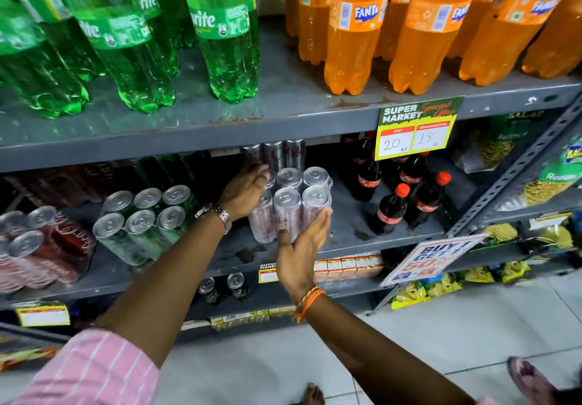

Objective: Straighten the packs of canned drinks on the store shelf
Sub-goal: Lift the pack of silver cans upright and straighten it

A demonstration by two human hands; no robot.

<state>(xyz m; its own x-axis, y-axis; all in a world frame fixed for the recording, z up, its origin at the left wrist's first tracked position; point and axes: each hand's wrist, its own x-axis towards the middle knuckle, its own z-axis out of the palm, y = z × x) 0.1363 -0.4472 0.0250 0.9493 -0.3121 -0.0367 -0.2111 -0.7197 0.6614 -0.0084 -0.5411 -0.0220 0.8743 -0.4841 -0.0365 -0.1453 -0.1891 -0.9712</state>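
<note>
A shrink-wrapped pack of silver cans [294, 198] stands on the grey middle shelf [378, 231], slightly turned. My left hand [247, 189] lies on the pack's top left corner, fingers spread over the cans. My right hand [302, 241] presses flat against the pack's front lower side, palm on the cans. Behind it stands another silver pack [277, 152]. To the left sit a pack of green cans [145, 219] and a pack of red cans [41, 247], both tilted.
Small cola bottles [406, 197] stand right of the silver pack. Green soda bottles [132, 36] and orange soda bottles [409, 27] fill the upper shelf. A price tag [415, 129] hangs from its edge. Two loose cans [222, 286] sit on the lower shelf.
</note>
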